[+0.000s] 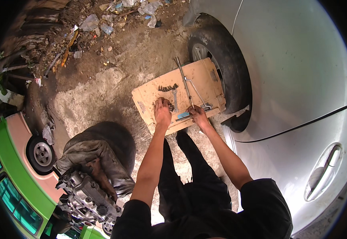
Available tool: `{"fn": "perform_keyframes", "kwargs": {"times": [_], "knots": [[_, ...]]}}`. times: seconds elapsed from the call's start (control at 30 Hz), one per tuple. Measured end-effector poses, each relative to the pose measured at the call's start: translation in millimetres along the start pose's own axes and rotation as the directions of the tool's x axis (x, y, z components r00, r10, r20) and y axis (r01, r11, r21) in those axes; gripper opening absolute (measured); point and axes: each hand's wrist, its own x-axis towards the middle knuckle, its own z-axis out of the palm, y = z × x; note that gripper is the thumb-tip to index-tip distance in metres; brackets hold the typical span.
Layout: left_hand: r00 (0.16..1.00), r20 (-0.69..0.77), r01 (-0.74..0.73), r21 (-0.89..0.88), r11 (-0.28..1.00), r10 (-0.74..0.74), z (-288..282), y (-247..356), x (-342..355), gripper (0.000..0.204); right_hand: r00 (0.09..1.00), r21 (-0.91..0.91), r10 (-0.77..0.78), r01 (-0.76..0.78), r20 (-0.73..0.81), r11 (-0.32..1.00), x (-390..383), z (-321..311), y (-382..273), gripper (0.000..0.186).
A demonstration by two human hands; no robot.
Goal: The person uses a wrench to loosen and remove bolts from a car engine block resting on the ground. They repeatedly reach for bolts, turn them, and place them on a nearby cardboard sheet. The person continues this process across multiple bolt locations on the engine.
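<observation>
A tan cardboard sheet (149, 95) lies in front of me. My left hand (162, 111) rests on its near left part, fingers bent and slightly apart, beside small dark metal pieces (171, 107) partly hidden by it. Just beyond lie a combination wrench (175, 99) and a curved row of small dark bolts or sockets (168, 88). On the near right, my right hand (198, 114) has its fingers closed at the near end of a long metal rod (183, 79). A bent silvery bar (197, 91) lies to the rod's right. Between my hands is a blue piece (183, 115).
A silver car (289, 79) with a black tyre (237, 75) stands close on the right. At left are a dark cloth-draped round object (97, 143), a metal engine part (93, 199) and a green and pink vehicle (22, 167). Litter (89, 23) covers the far ground.
</observation>
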Motion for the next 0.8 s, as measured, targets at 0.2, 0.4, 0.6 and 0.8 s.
{"fn": "perform_keyframes", "kwargs": {"times": [0.2,0.4,0.6,0.8], "knots": [[0.997,-0.027,0.065,-0.185,0.981,-0.071,-17.8,6.1,-18.8,0.037,0.999,-0.025,-0.026,0.025,-0.024,0.999,-13.2,2.0,-9.2,0.02],[0.99,-0.102,0.05,-0.365,0.93,-0.093,-79.3,27.0,-81.2,0.026,0.993,0.025,-0.065,0.062,0.098,0.998,-59.7,29.6,-29.8,0.018],[0.972,-0.178,0.034,-0.536,0.844,-0.152,-141.4,52.7,-160.5,0.018,0.918,-0.204,-0.18,0.264,0.353,0.943,-144.7,71.0,-53.8,0.016],[0.936,-0.288,-0.009,-0.593,0.805,-0.202,-179.5,56.2,-240.2,0.014,0.888,-0.244,-0.238,0.35,0.393,0.904,-232.3,116.8,-48.5,0.024]]}}
